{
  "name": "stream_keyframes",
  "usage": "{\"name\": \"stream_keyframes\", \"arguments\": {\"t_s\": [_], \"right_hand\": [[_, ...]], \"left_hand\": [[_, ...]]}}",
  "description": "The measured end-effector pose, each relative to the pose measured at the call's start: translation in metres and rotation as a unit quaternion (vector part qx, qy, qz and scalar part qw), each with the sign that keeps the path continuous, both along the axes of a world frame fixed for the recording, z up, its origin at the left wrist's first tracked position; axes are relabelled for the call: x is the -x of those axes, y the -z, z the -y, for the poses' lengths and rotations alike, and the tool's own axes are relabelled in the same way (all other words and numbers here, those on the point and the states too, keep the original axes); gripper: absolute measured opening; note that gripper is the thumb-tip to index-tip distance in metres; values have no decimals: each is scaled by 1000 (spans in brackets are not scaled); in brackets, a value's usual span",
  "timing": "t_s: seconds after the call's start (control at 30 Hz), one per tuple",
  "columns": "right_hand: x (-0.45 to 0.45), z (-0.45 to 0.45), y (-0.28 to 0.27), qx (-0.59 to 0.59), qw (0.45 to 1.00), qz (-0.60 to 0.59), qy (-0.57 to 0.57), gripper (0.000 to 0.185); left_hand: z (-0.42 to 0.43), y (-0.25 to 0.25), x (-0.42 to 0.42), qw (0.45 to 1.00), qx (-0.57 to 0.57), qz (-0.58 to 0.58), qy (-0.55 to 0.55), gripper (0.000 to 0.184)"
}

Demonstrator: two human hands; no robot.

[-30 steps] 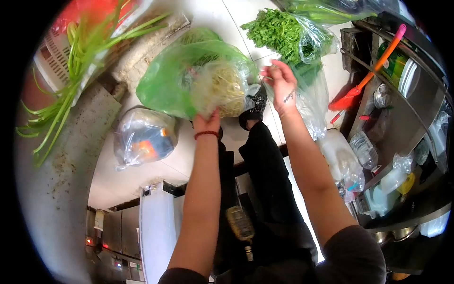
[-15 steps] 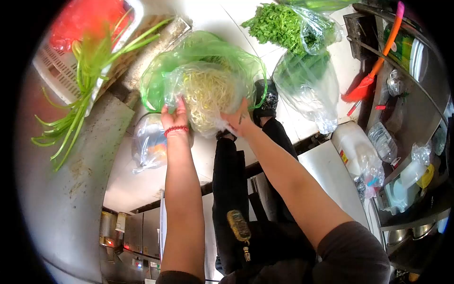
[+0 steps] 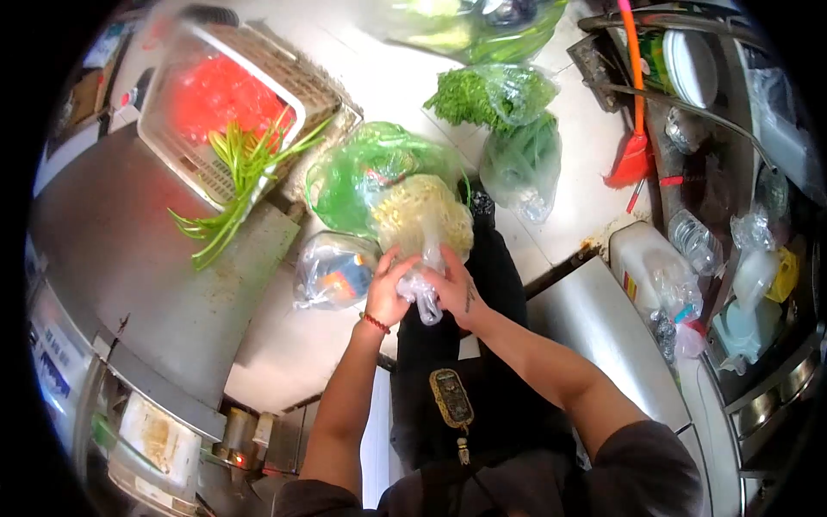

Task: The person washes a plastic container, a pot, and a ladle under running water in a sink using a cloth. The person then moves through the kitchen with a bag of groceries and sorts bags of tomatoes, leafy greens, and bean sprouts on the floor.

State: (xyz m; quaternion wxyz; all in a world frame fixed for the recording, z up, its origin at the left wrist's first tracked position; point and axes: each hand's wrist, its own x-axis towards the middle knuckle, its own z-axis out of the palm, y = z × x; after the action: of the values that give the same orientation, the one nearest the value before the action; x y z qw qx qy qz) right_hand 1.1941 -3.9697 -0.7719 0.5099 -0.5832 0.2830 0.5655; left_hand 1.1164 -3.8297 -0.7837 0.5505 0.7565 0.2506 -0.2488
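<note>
A clear plastic bag of bean sprouts [image 3: 422, 209] hangs or rests in front of my legs, its gathered neck pointing down toward me. My left hand [image 3: 389, 289], with a red bead bracelet at the wrist, is closed on the left side of the bag's neck. On the right side of the neck my right hand [image 3: 451, 286] is closed too. Just beyond the sprouts lies an open green plastic bag [image 3: 345, 185] with things in it. A tied clear bag [image 3: 336, 271] with blue and orange contents sits left of the sprouts.
A white basket [image 3: 185, 168] with red plastic and long green stalks [image 3: 241, 172] stands at the upper left beside a metal counter [image 3: 164, 258]. Bagged leafy greens [image 3: 491, 95] lie on the floor [image 3: 517, 246]. An orange-handled broom [image 3: 636, 159] and cluttered shelving are at right.
Both hands have come together at the neck of the sprout bag, which is now gathered. The sprouts sit clear of the green bag's near side. The view has shifted, showing more of the basket.
</note>
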Motion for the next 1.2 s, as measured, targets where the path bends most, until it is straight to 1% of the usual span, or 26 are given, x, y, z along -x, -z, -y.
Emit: {"name": "stream_keyframes", "arguments": {"t_s": [0.03, 0.13, 0.17, 0.2, 0.27, 0.33, 0.37, 0.4, 0.43, 0.47, 0.5, 0.53, 0.57, 0.63, 0.7, 0.73, 0.77, 0.8, 0.87, 0.9, 0.93, 1.0, 1.07, 1.13, 1.17, 1.2], "right_hand": [[-14, 6, -20, -21, 1000, -14, -19, 71], [-26, 39, -52, -11, 999, 12, -48, 71], [-30, 52, -67, 0, 999, 33, -31, 69], [-28, 69, -68, 4, 999, 43, -15, 69], [1, 115, -73, 34, 986, 77, 144, 65], [75, 193, -51, 154, 957, 149, 193, 58], [113, 222, -68, 253, 938, 103, 216, 51], [143, 248, -84, 340, 910, 53, 232, 44], [178, 268, -100, 388, 868, -25, 309, 42], [219, 283, -115, 419, 816, -107, 382, 40], [268, 300, -114, 443, 787, -147, 404, 39], [301, 313, -119, 461, 759, -187, 421, 39], [332, 327, -123, 458, 747, -195, 441, 39], [376, 341, -127, 503, 625, -188, 566, 29], [419, 361, -109, 513, 548, -131, 648, 25], [436, 357, -96, 506, 526, -82, 679, 25], [433, 347, -107, 452, 517, -109, 718, 27], [426, 322, -145, 400, 499, -127, 758, 29], [464, 308, -155, 389, 459, -107, 792, 22], [467, 300, -159, 417, 468, -36, 778, 22], [461, 301, -164, 443, 476, 37, 759, 22], [446, 317, -176, 427, 486, 43, 762, 21], [443, 307, -192, 415, 480, 42, 771, 20], [434, 310, -188, 437, 556, 82, 703, 18], [440, 313, -183, 406, 567, 94, 711, 29], [441, 314, -177, 403, 566, 95, 712, 29]], "left_hand": [[4, -5, 0, 997, -54, 50, 5, 49], [16, -17, 0, 990, -29, 134, 44, 42], [29, -17, 7, 994, 15, 103, -15, 36], [39, -24, 3, 989, 39, 136, -52, 28], [53, -40, 1, 989, 80, 115, -55, 23], [61, -46, 5, 983, 36, 181, 0, 19], [66, -51, 8, 977, 12, 212, 7, 14], [61, -65, 0, 990, 78, 116, -22, 10], [52, -60, 10, 980, 140, 125, -60, 13], [40, -77, 4, 984, 110, 142, 23, 20], [30, -78, 5, 980, 88, 172, 46, 25], [21, -81, 6, 984, 111, 133, 42, 25], [19, -81, 4, 984, 79, 139, 84, 19], [15, -96, 2, 978, 44, 132, 155, 18], [26, -110, 3, 977, 20, 121, 175, 17], [32, -122, -3, 973, 1, 128, 193, 15], [32, -121, -3, 971, 12, 138, 194, 14], [20, -124, 4, 973, 40, 147, 172, 14], [17, -122, 8, 972, 19, 109, 206, 15], [24, -132, 5, 955, -17, 121, 271, 16], [27, -134, 6, 956, -30, 124, 265, 16], [29, -143, 16, 938, -21, 65, 339, 17], [34, -148, 24, 920, -51, 76, 380, 17], [41, -153, 26, 900, -44, 68, 428, 17], [47, -155, 29, 898, -22, 85, 430, 15], [52, -155, 33, 898, -23, 87, 431, 15]]}}
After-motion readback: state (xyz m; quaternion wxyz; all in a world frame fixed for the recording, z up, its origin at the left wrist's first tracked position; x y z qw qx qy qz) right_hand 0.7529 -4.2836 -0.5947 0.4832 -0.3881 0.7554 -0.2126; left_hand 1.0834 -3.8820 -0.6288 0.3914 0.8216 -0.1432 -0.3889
